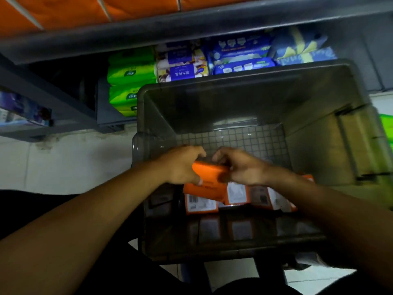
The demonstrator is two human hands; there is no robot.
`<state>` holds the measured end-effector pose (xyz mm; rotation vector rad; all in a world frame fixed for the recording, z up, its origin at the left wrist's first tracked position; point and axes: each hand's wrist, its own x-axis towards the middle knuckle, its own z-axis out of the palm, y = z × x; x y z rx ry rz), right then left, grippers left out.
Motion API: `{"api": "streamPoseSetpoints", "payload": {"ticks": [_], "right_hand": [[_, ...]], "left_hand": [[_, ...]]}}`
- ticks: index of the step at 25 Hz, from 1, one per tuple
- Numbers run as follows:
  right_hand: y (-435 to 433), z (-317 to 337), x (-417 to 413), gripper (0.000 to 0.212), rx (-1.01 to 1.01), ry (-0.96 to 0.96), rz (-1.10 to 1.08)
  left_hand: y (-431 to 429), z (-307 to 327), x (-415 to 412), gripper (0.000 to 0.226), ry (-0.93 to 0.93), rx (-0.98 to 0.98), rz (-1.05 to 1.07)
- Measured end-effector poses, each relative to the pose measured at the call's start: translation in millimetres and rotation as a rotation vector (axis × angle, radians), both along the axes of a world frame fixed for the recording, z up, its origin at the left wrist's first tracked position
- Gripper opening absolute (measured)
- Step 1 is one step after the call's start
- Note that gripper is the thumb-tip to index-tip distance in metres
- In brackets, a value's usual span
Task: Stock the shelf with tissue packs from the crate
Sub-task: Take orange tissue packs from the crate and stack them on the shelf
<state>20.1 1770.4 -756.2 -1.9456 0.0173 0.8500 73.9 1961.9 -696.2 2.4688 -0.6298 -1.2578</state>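
Observation:
A translucent grey crate (244, 86) stands in front of me below a dark metal shelf (191, 24). Inside it, both hands grip one orange tissue pack (209, 172) raised above the others. My left hand (180, 165) holds its left end and my right hand (240, 167) its right end. Several more orange packs (214, 199) with white labels lie along the crate's near side. The far part of the crate floor is bare grid.
The lower shelf behind the crate holds green packs (129, 75), purple-and-white packs (182, 62) and blue packs (240, 54). Orange packs (63, 11) fill the shelf above. White floor tiles lie to the left. A green item (386, 128) sits at the right edge.

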Motion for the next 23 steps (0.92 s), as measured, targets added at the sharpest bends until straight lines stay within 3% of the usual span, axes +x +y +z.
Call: {"api": "streamPoseSetpoints", "payload": {"ticks": [3,8,11,14,18,23], "right_hand": [[-33,61,18,0.049,0.094,-0.052,-0.132],[-63,153,30,0.047,0.32,-0.173,-0.345],[-60,191,40,0.044,0.437,-0.278,-0.514],[-50,221,57,0.038,0.464,-0.415,-0.616],[-34,257,80,0.032,0.531,-0.546,-0.729],[1,278,92,0.047,0.642,-0.531,-0.761]], "left_hand": [[-6,24,19,0.069,0.091,-0.187,0.187],[-20,90,41,0.041,0.133,-0.572,0.435],[-20,129,49,0.042,0.125,-0.694,0.539],[-14,156,54,0.054,0.118,-0.785,0.625],[-10,187,56,0.048,0.216,-1.088,0.766],[-23,201,52,0.038,0.384,-1.468,1.027]]}}
